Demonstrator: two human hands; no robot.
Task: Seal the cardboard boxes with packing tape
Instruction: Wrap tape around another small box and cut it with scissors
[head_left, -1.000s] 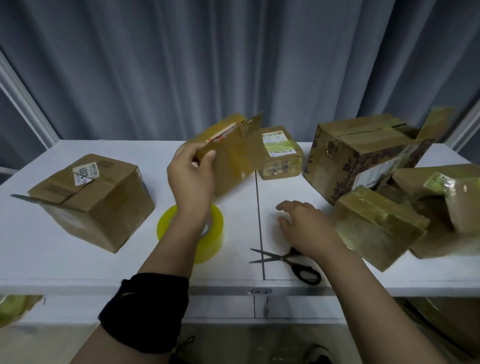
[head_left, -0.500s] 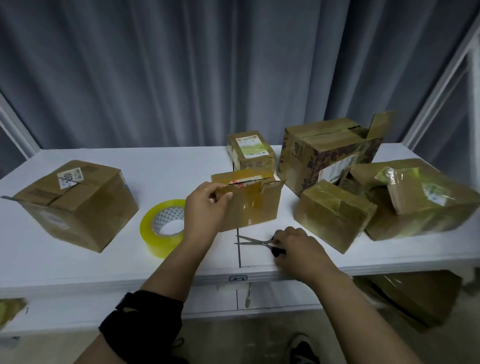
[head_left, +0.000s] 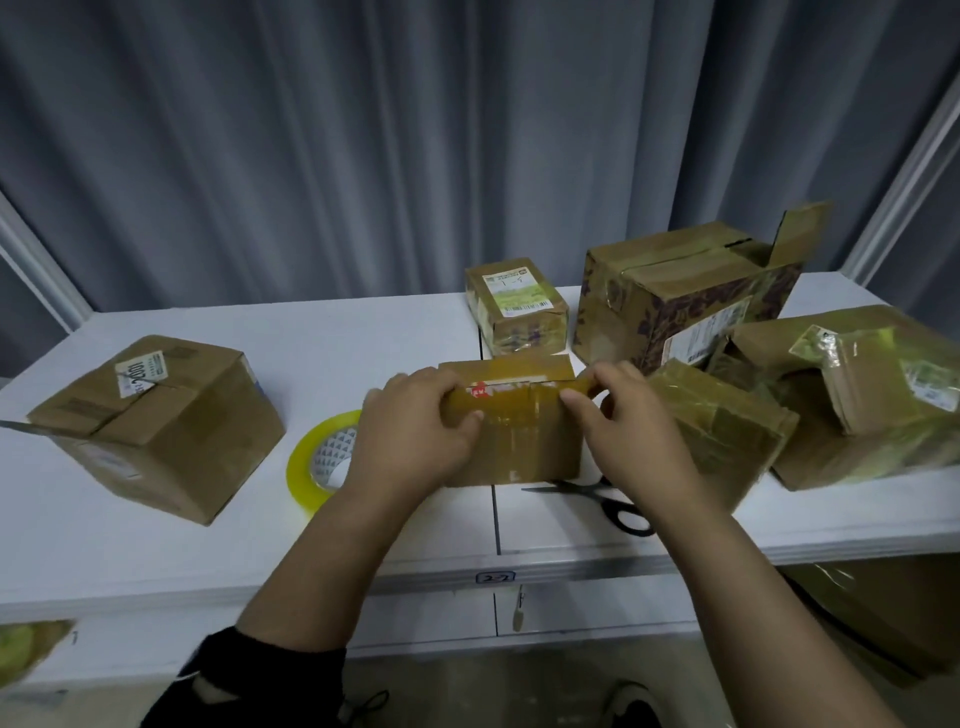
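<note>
- Left box (head_left: 156, 426): white label (head_left: 140, 371) on top with large sideways digits, apparently "2001". The smaller print beside them is illegible.
- Table (head_left: 208, 545), front edge: small tag (head_left: 494, 577), handwritten "2-2".
- Centre box (head_left: 514, 436): red patch (head_left: 478, 391) with white letters, only "EW" legible.
- Small rear box (head_left: 519, 332): green-and-white shipping label (head_left: 517, 291) with barcode, print too small to read.
- Large box (head_left: 665, 270): white side label (head_left: 696, 338), unreadable.

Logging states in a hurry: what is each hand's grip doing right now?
Left-hand grip: curled round the left end of the small brown cardboard box.
Right-hand grip: pinching that box's top right edge.
</note>
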